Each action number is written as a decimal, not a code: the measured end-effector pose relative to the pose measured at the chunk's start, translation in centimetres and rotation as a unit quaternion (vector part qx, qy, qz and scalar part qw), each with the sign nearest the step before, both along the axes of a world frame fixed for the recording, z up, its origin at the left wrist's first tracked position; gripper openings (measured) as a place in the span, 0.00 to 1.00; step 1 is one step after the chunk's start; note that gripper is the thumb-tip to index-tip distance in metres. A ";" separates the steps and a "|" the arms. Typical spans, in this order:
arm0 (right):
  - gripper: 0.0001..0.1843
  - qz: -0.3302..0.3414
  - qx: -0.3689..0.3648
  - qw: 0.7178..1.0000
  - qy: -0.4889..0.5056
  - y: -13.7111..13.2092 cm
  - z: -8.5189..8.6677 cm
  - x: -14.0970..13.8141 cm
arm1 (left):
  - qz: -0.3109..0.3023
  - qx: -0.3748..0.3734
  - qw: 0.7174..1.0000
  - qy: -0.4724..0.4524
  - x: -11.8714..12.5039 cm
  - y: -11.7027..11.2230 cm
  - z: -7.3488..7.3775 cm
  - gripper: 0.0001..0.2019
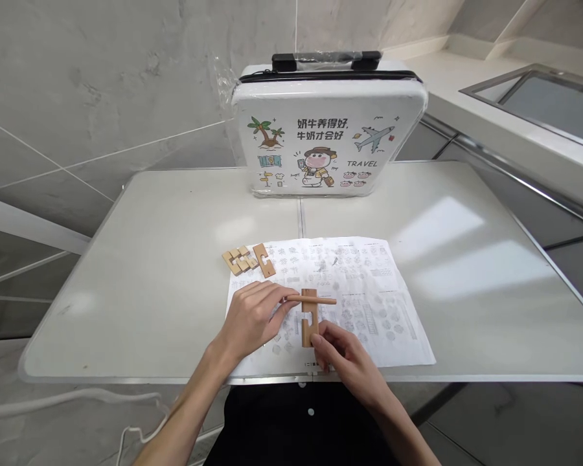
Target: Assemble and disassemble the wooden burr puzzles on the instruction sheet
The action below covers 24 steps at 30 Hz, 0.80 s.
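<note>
My left hand [258, 316] pinches one end of a thin wooden piece [324, 300], seen edge-on and lying level. It crosses over the upper part of a notched wooden puzzle piece [308, 331]. That notched piece stands lengthwise away from me, its lower end gripped between the thumb and fingers of my right hand [342, 353]. Its cut-out faces right of centre. Whether the two pieces touch or interlock I cannot tell. Several more notched wooden pieces [243, 260] lie at the upper left of a printed sheet [403, 323], one of them [264, 261] slightly apart.
The sheet, covered with small diagrams, lies on a pale folding table [140, 272] with a seam down its middle. A white cartoon-printed case [276, 107], partly wrapped in clear film, stands at the table's back. A counter [437, 71] runs along the right.
</note>
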State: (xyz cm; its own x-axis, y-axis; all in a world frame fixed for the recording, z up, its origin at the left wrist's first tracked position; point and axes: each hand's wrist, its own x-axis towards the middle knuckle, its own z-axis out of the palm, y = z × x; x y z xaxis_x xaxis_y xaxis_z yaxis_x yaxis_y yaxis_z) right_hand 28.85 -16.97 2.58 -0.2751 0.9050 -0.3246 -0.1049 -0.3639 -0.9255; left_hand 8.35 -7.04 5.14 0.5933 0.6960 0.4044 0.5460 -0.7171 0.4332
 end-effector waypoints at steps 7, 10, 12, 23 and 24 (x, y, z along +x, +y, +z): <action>0.23 0.014 0.004 0.999 -0.030 0.5 0.9 0.8 | 0.062 0.038 0.997 -0.034 0.8 -0.4 -0.6 0.04; 0.21 0.066 0.017 0.996 -0.060 0.1 1.4 0.8 | 0.113 0.061 0.991 -0.024 0.1 0.5 -0.7 0.05; 0.20 0.087 0.020 0.993 -0.078 0.0 1.6 0.6 | 0.164 0.066 0.984 -0.003 -0.4 1.3 -1.0 0.08; 0.22 0.022 0.066 0.932 -0.355 7.6 0.2 0.8 | 0.229 0.129 0.959 0.105 0.6 4.7 -3.4 0.13; 0.22 0.030 0.059 0.918 -0.390 8.6 0.2 0.8 | 0.223 0.125 0.960 0.114 0.7 4.8 -3.4 0.14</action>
State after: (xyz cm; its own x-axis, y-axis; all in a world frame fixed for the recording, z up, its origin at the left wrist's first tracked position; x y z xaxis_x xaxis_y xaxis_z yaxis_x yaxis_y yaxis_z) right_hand 29.63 -8.40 2.77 -0.0506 0.9374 -0.3445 0.6235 -0.2398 -0.7441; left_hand 9.05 -2.22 1.74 0.3516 0.7998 0.4864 0.8833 -0.4556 0.1105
